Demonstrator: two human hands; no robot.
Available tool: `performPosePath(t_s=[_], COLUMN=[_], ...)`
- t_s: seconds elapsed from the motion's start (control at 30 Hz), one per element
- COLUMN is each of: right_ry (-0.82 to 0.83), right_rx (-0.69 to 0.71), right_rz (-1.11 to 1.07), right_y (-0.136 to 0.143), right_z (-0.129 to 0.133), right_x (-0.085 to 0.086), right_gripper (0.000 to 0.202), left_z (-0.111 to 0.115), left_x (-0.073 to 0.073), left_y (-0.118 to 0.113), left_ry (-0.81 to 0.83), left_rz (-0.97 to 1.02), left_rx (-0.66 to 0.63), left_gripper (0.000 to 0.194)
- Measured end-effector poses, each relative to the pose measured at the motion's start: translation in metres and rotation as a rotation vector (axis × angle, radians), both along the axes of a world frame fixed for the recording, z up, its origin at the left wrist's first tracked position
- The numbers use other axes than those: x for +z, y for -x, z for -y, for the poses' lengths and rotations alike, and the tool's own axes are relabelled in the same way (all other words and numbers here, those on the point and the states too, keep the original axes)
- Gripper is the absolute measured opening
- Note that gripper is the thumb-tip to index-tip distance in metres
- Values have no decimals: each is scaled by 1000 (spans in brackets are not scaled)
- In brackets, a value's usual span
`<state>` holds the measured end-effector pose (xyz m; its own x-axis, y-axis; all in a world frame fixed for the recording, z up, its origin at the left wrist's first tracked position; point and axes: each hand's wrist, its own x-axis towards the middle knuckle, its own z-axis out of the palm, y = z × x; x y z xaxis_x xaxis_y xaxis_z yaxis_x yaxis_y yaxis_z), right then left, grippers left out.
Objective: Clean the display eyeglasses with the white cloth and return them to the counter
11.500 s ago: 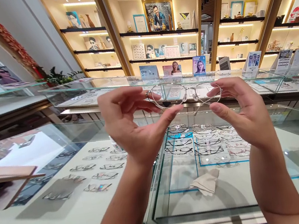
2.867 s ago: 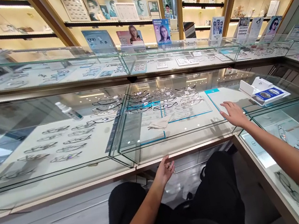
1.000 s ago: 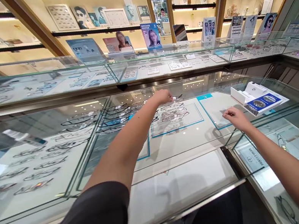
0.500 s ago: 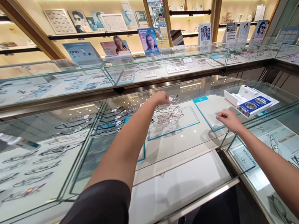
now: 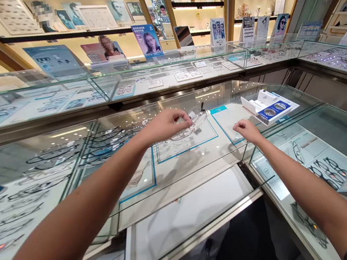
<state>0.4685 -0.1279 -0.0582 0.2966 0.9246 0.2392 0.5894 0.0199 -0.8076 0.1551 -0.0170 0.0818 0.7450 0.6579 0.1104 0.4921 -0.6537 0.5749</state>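
Note:
My left hand [image 5: 170, 123] pinches a pair of clear-lensed eyeglasses [image 5: 199, 121] between thumb and fingers, above the glass display counter [image 5: 183, 186]. The frame looks thin and pale, with one dark temple tip and a small white tag. Below it, more eyeglasses lie partly hidden by my left hand, on a white display board with a blue border [image 5: 189, 150]. My right hand [image 5: 246, 129] is loosely curled over the counter by a second blue-edged board [image 5: 226, 125]. Nothing shows between its fingers.
A white box stand with a blue panel [image 5: 272, 108] sits on the counter, beyond my right hand. Dark-framed eyeglasses [image 5: 109, 146] fill the left side. An open white drawer [image 5: 189, 217] juts out in front of me. Behind runs another glass showcase [image 5: 165, 84] with upright cards.
My left hand has lifted the eyeglasses off the row and drawn them closer to me. My right hand stays by the second board. The view has shifted a little.

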Motion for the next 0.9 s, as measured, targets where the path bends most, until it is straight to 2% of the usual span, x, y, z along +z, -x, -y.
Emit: performPosePath(t_s=[0.07,0.17,0.23,0.33,0.57,0.73,0.8,0.9], right_ry=[2,4,8,17,-16,-8,-1,0], right_rx=[-3,-12,-21,-37,-87,-164,-177,-177], right_rz=[-6,-15,-28,-47,-43,-70,-93,-112], right_y=[1,0,-1,-1,3,-2,-4,-6], right_z=[-1,-2,-3,-3,-2,1,2,3], right_x=[0,1,1,3,8,7,6,8], right_gripper=[19,21,21,22,20,32,39,44], left_z=[40,89,111,128,139,129,119,96], left_x=[-8,-33,-55,-85,-146,-190,-201,-209], left_y=[4,3,1,-2,-14,-45,-63,-94], left_ry=[117,315,355,342,288,139,93,20], left_rz=[38,33,40,38,-64,-187,-194,-200], left_rx=[-76,-115,-111,-83,-131,-101,-73,-11], left_gripper=[34,32,28,24,21,19,20,23])
